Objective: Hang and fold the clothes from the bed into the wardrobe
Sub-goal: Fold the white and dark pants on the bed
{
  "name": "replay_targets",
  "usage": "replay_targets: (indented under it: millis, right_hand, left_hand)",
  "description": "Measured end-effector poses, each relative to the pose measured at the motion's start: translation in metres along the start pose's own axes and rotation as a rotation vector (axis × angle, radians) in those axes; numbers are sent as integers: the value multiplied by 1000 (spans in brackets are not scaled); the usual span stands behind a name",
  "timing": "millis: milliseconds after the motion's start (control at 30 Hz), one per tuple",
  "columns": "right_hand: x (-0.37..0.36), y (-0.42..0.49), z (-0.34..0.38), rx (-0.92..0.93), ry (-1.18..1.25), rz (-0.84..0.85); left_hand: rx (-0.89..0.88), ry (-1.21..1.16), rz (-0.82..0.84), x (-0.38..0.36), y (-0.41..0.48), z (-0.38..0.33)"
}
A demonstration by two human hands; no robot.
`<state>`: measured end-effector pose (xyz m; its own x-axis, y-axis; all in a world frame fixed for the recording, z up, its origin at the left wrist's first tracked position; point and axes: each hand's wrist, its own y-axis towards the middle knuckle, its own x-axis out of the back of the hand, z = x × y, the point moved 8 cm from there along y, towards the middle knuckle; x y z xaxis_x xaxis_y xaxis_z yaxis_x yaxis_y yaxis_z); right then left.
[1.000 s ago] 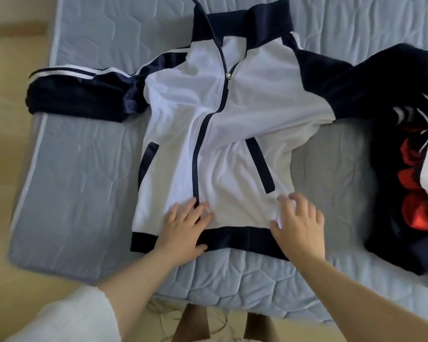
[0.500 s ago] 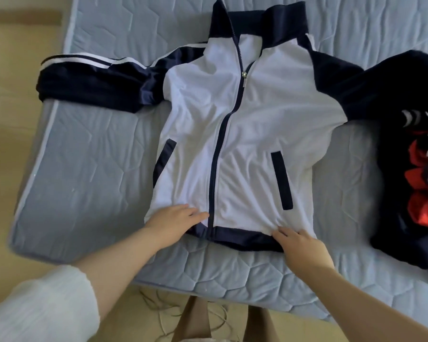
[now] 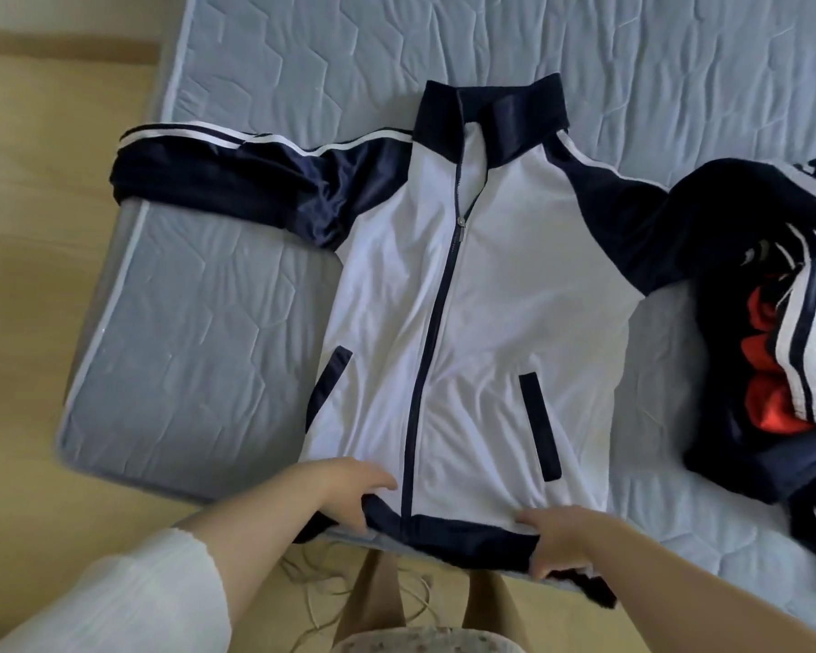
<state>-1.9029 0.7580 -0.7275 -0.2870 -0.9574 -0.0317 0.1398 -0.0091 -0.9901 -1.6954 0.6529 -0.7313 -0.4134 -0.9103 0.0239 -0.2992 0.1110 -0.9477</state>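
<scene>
While both hands have hold of its hem, the white-and-navy zip jacket (image 3: pixel 467 322) lies face up and zipped on the bed (image 3: pixel 199 346), collar away from the person, its navy hem band right at the mattress's near edge. The left hand (image 3: pixel 345 487) grips the band beside the zip, fingers curled under it. The right hand (image 3: pixel 561 534) clutches the band near its right corner, where a bit of dark cloth droops off the edge. It looks a light, slick, floppy thing that will slide on the quilted cover and sag wherever it isn't held, so I'd take it by the shoulders or collar for hanging, by hem and side seams for folding. One sleeve spills over the bed's left side toward the floor (image 3: pixel 43 322). The other runs into the heap of dark and red clothes (image 3: pixel 783 346) on the right and might drag it along. Bare mattress shows beyond the collar and left of the body.
</scene>
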Motion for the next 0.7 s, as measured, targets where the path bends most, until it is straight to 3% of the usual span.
replay_targets:
  millis: [67,300,433,533,700]
  right_hand:
    - [14,-1,2,4,87,-61]
    - [118,-28,35,71,135,-493]
    - [167,-37,66,93,244,-673]
    - [197,-31,100,162,341,-748]
    - [281,-10,145,166,477,-919]
  left_hand:
    - [32,-152,-51,4,-1,5]
    - [86,-784,-603,96,-29,30]
    - [75,-1257,-666,143,-45,54]
    - [77,-1485,-753,177,-51,91]
    - [40,-1797,-762,227,-49,153]
